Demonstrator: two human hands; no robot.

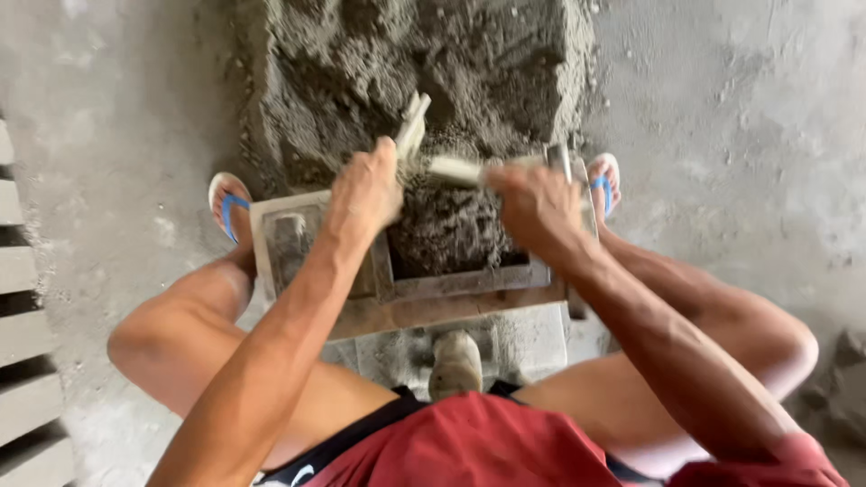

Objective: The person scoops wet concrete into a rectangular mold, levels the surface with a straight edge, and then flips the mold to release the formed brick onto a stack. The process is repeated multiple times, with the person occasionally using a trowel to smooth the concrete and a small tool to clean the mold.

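Observation:
My left hand (365, 189) grips a pale, mortar-crusted tool handle (413, 126) that sticks up toward the pile of damp grey mortar (415, 72). My right hand (537, 206) is closed around another crusted handle (456, 169) lying across the mould. Both hands work over a rectangular metal block mould (451, 284) whose right compartment is heaped with grey mix (446, 230); its left compartment (289, 239) looks nearly empty. The hands are a little blurred.
I squat over the mould with bare knees apart and feet in blue-strapped sandals (230, 207) (603, 185). A concrete slab (523, 343) with a rounded lump (456, 361) lies under me. Finished grey blocks (23, 361) are stacked at the left. Concrete floor surrounds everything.

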